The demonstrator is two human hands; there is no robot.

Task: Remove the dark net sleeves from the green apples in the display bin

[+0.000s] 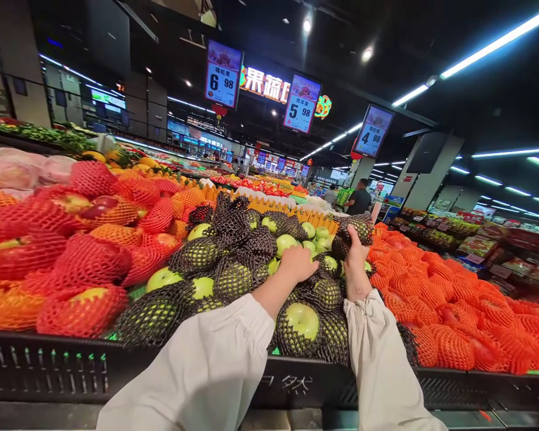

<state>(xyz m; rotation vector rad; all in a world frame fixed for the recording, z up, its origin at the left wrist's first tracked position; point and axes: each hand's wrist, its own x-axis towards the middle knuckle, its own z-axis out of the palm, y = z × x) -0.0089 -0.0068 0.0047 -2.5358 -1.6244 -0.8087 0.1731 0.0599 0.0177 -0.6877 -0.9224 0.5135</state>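
Green apples (pixel 302 320), many in black foam nets, are heaped in a black crate (pixel 291 383) in front of me. My left hand (pixel 299 264) lies on the middle of the heap, beside a bare green apple (pixel 285 243). Its fingers curl down among the fruit, and what they grip, if anything, is hidden. At the heap's right side, my right hand (pixel 354 257) is closed with its thumb up against a black-netted apple (pixel 363 228). The net covers most of that fruit.
Red- and orange-netted fruit (pixel 94 257) fills the left side. Orange-netted fruit (pixel 435 287) lies to the right. A yellow slatted divider (pixel 273 208) stands behind the apples. Price signs (pixel 302 103) hang overhead. A person (pixel 359 197) stands farther back.
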